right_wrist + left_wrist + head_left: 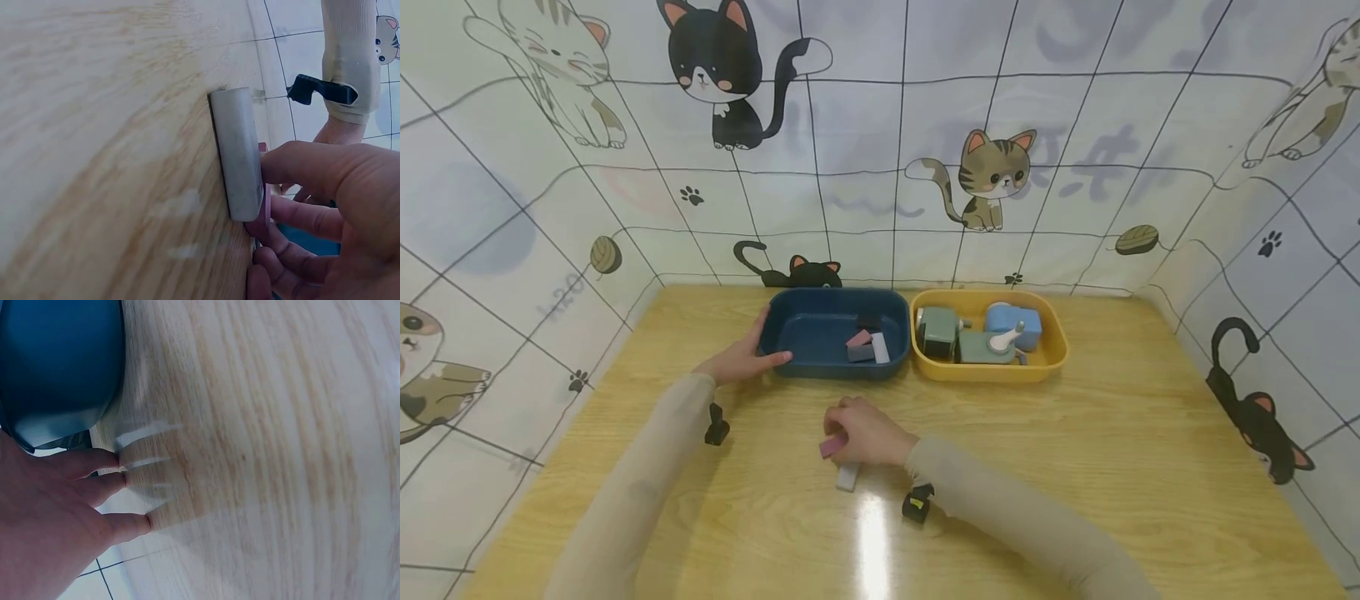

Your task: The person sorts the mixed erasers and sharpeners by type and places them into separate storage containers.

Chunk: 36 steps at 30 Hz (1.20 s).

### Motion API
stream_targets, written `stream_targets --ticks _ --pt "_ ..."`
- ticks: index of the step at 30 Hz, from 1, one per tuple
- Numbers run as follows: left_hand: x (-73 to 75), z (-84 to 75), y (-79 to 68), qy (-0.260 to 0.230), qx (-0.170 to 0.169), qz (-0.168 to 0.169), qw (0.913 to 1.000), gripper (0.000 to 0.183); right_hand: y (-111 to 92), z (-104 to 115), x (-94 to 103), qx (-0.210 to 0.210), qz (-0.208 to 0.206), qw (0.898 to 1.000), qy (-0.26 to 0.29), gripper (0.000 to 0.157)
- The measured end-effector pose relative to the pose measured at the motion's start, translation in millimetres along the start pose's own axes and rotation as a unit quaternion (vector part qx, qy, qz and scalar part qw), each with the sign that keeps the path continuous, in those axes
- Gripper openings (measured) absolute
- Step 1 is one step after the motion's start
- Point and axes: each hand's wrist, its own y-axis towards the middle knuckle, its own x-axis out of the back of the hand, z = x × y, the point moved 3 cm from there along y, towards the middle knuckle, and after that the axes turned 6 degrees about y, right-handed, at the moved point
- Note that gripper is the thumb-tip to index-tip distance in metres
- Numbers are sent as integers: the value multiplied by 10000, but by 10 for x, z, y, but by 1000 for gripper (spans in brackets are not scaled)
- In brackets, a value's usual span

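My right hand [868, 429] pinches a small pink block [832, 446] just above the table, in front of the dark blue tray [805, 368]. Below that hand lies a whitish block [847, 477], partly covered in the head view. The right wrist view shows this whitish block [237, 153] nearer the camera, with the pink block [265, 215] behind it at the fingers. My left hand [741, 358] rests at the tray's left end, fingers fairly straight, thumb along its front side. Inside the tray's right part are small blocks: a pink block [859, 338], a grey block [861, 353] and a white block [880, 348].
Right of the blue tray stands a yellow tray [1054, 367] holding green items [938, 332] and a blue item [1015, 323], perhaps toys. A cat-patterned cloth [865, 125] rises behind and beside the wooden table [1075, 467]. A dark piece [869, 322] lies at the blue tray's back.
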Motion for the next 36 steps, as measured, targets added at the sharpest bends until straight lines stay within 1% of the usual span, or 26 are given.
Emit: stream_targets --ticks 5,10,16,20,24,28,33,36 --pt "6 14 0 38 52 44 10000 106 -7 10 16 288 39 9995 141 24" --pt "12 10 8 12 54 58 10000 106 0 23 22 598 273 9971 387 22" --pt "18 -11 11 -16 23 22 10000 106 13 1 19 796 422 9941 601 21" --pt "9 -3 10 -54 -33 -4 10000 106 16 -19 20 762 503 9924 819 22" --pt "1 6 13 -37 -42 -26 10000 107 12 -35 28 609 558 9904 1109 23" --pt "-6 19 24 0 -38 -32 10000 107 15 -60 48 552 537 9889 1267 24" --pt "-5 37 37 31 -26 -39 10000 107 21 -81 134 430 464 9859 1551 23" --pt "-1 35 37 27 -23 -39 10000 108 33 -88 210 465 379 9859 1559 22"
